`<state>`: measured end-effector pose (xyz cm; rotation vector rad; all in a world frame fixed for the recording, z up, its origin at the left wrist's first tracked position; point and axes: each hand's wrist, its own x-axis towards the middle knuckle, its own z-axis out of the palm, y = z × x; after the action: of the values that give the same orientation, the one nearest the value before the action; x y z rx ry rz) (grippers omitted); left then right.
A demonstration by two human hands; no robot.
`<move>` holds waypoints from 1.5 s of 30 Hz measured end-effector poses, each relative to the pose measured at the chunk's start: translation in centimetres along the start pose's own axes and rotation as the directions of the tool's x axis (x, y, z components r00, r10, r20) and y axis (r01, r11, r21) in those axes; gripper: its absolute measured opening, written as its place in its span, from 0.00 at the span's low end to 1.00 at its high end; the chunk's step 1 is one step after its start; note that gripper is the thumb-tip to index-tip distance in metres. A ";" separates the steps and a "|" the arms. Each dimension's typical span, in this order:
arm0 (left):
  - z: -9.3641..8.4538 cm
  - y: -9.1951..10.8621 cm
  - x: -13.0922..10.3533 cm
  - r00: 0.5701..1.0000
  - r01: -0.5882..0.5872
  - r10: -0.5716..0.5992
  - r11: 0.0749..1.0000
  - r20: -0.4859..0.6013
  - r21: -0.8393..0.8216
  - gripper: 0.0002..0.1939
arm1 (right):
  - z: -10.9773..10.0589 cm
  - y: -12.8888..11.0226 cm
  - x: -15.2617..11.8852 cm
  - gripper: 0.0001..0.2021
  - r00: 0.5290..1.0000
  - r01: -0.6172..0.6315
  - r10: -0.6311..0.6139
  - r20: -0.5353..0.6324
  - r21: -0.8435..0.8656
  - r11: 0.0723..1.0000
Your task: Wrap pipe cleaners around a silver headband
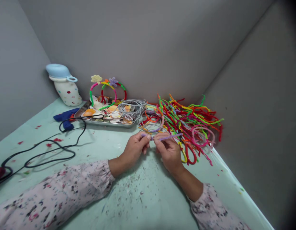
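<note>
Between my two hands runs a purple pipe cleaner (172, 136), held above the table's middle. My left hand (136, 146) pinches its left part between thumb and finger. Close beside it, my right hand (169, 150) is closed on the same pipe cleaner, whose free end sticks out to the right. Just behind the hands, wire rings (151, 123) lie at the edge of a big heap of coloured pipe cleaners (186, 115). Scissors with red and yellow handles (191, 154) rest by my right hand, partly under the heap.
A metal tray (112, 124) holds shells, coiled silver wire (132, 108) and flower-topped pipe-cleaner rings (103, 83). A blue glue gun (66, 116) lies left of it, its black cord (64, 148) looping over the table. A white bottle with a blue lid (66, 89) stands at the back left. Grey walls enclose the table.
</note>
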<state>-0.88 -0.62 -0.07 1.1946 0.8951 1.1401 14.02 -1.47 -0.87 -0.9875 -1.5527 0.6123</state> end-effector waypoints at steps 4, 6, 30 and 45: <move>0.0 0.1 0.0 1.000 0.006 -0.006 1.000 -0.010 -0.028 0.15 | -0.2 -0.1 0.1 0.04 0.986 0.160 -0.155 0.056 -0.104 0.982; 0.0 0.0 -0.1 1.000 0.010 -0.011 0.998 -0.012 -0.055 0.16 | -0.3 -0.2 0.1 0.04 0.976 0.212 -0.202 0.078 -0.137 0.968; -0.2 -0.4 0.3 0.998 0.013 -0.016 0.999 -0.065 -0.036 0.17 | -0.2 0.5 -0.5 0.08 0.988 -0.048 0.068 0.142 -0.136 0.990; -0.1 -0.2 0.4 0.997 0.030 -0.028 0.999 -0.079 0.020 0.11 | 0.2 1.1 -0.4 0.09 0.988 -0.116 0.131 0.088 -0.158 0.981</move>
<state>-0.87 -0.19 -0.30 1.1567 0.9830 1.1632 14.08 -1.19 -2.04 -1.1915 -1.6524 0.6434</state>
